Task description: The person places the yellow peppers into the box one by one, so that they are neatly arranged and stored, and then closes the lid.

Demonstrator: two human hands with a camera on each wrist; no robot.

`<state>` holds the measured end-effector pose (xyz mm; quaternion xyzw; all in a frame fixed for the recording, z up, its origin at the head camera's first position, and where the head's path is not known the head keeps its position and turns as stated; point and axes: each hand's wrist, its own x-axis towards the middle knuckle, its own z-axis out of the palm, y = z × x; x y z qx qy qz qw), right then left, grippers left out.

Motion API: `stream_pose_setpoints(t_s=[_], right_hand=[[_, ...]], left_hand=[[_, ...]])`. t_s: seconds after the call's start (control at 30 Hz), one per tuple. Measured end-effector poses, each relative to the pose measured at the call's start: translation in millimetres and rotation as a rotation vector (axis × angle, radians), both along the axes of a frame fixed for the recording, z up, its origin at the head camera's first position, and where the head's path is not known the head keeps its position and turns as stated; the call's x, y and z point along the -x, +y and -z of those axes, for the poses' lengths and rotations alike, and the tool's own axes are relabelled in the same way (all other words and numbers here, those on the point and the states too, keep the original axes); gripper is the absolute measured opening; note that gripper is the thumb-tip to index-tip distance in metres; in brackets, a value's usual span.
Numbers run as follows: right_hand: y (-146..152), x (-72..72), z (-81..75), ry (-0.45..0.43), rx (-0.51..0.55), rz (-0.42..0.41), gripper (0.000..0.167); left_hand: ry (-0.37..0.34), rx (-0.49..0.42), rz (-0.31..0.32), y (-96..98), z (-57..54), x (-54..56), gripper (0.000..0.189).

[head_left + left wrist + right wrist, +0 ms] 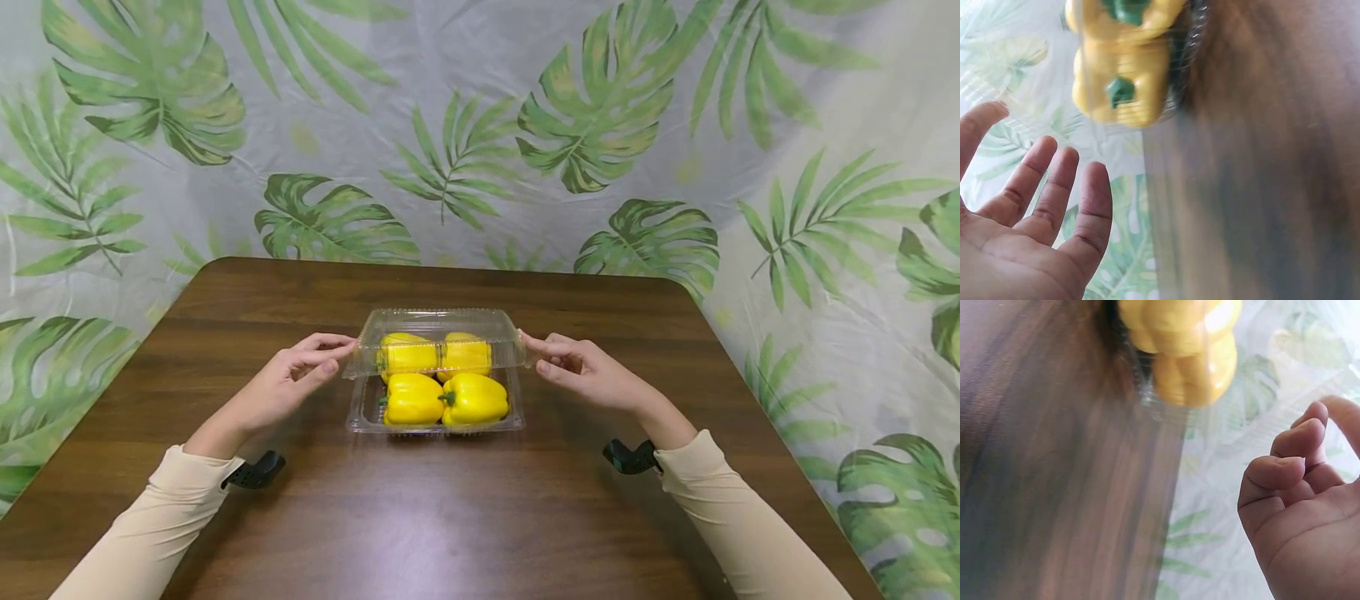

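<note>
In the head view, several yellow bell peppers (pixel 476 400) lie in a clear plastic clamshell box (pixel 362 417), green stems towards the left. Its clear lid (pixel 442 319) is hinged partway over, tilted above the back peppers, while the front ones are uncovered. My left hand (pixel 292 372) touches the lid's left edge with its fingertips, the fingers extended and spread in the left wrist view. At the lid's right edge my right hand (pixel 592 372) touches with an extended index finger; its other fingers (pixel 1272 472) are bent in the right wrist view, around nothing.
The box stands on a dark brown wooden table (pixel 420 517), near the middle. Behind the table hangs a pale cloth (pixel 480 50) printed with green leaves. Black wrist cameras (pixel 257 471) sit below both hands, at the cream sleeves (pixel 142 517).
</note>
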<state>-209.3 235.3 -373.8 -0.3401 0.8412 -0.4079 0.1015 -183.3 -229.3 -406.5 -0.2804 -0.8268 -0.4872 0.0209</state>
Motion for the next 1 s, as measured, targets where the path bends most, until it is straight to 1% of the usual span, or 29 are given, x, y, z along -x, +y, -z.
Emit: stream_pose_setpoints(t_s=[0.13, 0.37, 0.57, 0.7, 0.83, 0.9, 1.0], right_hand=[[1, -2.6, 7.8, -0.044, -0.006, 0.007, 0.053], [0, -4.2, 20.9, -0.091, 0.008, -0.003, 0.052], [1, -4.3, 29.9, -0.092, -0.017, -0.008, 0.052], [2, -3.8, 34.4, -0.074, -0.029, -0.01, 0.053], [1, -2.5, 38.4, -0.086, -0.001, 0.009, 0.053], [0, -1.8, 40.1, -0.122, 0.013, 0.015, 0.054], [-2, -1.6, 41.8, -0.21, 0.02, 0.003, 0.066]], left_hand=[[-0.033, 0.031, -0.013, 1.7, 8.3, -1.9, 0.039], [-0.092, 0.036, -0.026, 0.5, 19.8, -2.7, 0.042], [-0.09, 0.06, -0.017, -1.1, 25.6, -3.3, 0.045], [-0.09, 0.038, -0.022, -1.0, 29.1, -3.7, 0.047], [-0.091, 0.01, -0.024, 1.3, 33.2, -5.4, 0.052], [-0.104, 0.004, -0.027, 3.2, 34.4, -6.3, 0.054], [-0.153, -0.002, -0.015, 8.1, 34.1, -6.3, 0.059]])
